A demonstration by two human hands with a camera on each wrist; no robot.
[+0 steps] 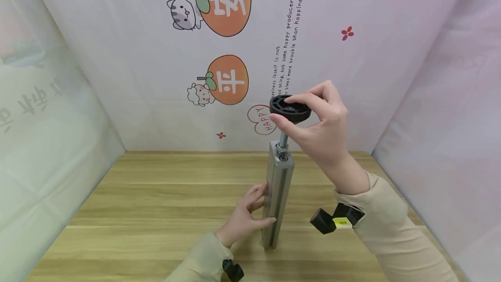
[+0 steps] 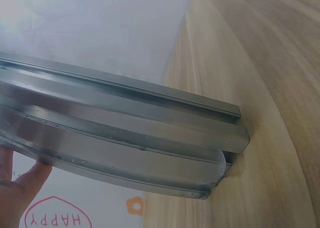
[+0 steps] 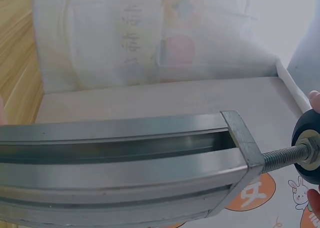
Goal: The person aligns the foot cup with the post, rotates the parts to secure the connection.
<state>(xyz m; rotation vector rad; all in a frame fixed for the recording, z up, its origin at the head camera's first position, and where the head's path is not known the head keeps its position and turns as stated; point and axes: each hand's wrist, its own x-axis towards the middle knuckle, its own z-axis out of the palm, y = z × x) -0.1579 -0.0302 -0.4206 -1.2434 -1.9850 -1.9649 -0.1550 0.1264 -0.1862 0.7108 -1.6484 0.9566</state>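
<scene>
A slotted aluminium profile (image 1: 278, 199) stands upright on the wooden table, leaning slightly. My left hand (image 1: 244, 219) holds it low down, thumb on one side and fingers on the other. Out of its end plate (image 3: 245, 143) comes a threaded rod (image 3: 284, 158) with a nut, carrying a black round levelling foot (image 1: 290, 109). Thumb and fingers of my right hand (image 1: 322, 123) pinch that foot by its rim and hollow face. In the left wrist view, the profile's lower end (image 2: 220, 163) meets the tabletop.
The wooden tabletop (image 1: 176, 203) runs back to a white printed cloth (image 1: 148, 77) with orange fruit drawings and lettering. Pale cloth walls (image 1: 442, 99) rise at both sides. Black camera mounts sit on both wrists.
</scene>
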